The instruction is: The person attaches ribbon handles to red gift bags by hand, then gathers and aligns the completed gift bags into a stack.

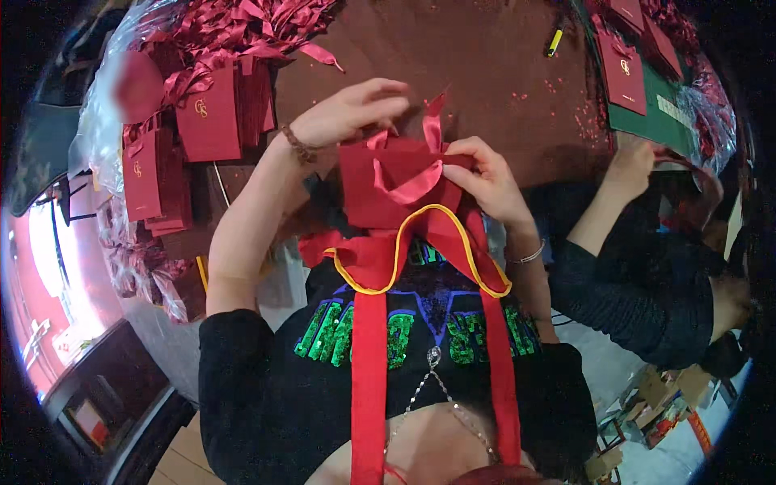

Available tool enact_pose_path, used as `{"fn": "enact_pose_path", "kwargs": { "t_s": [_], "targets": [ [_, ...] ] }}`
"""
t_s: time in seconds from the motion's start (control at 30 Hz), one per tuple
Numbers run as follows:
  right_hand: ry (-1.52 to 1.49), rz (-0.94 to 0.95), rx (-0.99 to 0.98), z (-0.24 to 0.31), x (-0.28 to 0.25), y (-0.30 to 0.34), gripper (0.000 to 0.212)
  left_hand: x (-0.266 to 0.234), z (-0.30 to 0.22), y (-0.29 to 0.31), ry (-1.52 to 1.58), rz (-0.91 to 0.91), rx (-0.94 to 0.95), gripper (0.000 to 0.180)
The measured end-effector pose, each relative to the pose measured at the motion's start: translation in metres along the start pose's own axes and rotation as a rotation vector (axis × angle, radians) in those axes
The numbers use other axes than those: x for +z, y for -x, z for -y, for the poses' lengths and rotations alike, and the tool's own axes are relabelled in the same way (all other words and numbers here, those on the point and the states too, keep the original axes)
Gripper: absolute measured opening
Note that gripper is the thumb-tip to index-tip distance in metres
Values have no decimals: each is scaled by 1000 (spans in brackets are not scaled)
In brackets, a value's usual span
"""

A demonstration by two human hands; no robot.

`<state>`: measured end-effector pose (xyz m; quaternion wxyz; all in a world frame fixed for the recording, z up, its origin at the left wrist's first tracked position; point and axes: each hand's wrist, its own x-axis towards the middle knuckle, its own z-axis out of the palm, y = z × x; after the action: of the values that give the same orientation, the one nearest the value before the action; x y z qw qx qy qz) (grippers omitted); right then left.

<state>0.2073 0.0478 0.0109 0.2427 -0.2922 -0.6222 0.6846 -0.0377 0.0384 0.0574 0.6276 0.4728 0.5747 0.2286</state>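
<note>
A dark red paper gift bag (360, 187) is in front of my chest, above the yellow-edged ruffle of a red apron (372, 275). A pink-red satin ribbon handle (404, 191) loops down its near face, and another ribbon (433, 125) sticks up beyond the top edge. My right hand (491, 182) pinches the ribbon's end at the bag's upper right, thumb and fingers pressed together. Over the bag's far left side reaches my left hand (353, 113), its fingers apart and bent. The bag's edge partly hides that hand's fingertips.
Stacked red gift bags (212, 121) stand at left beside a heap of ribbons (242, 32) and clear plastic. A yellow marker (554, 42) and red scraps lie on the brown table (477, 48). At right, a co-worker's hand (629, 168) is near more bags (621, 77) on a green board.
</note>
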Motion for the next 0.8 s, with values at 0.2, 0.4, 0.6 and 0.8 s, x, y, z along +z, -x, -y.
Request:
{"fn": "enact_pose_path", "kwargs": {
  "t_s": [0.2, 0.4, 0.6, 0.8],
  "targets": [
    [59, 9, -26, 1, 2, 4, 20, 1, 13, -18, 196, 226, 103, 50],
    [89, 82, 33, 17, 3, 2, 19, 6, 3, -41, -106, 99, 21, 41],
    [165, 197, 7, 16, 9, -1, 18, 4, -3, -63, -203, 59, 81, 60],
    [217, 191, -42, 20, 11, -1, 18, 18, 1, -58, -321, 325, 192, 63]
  ]
}}
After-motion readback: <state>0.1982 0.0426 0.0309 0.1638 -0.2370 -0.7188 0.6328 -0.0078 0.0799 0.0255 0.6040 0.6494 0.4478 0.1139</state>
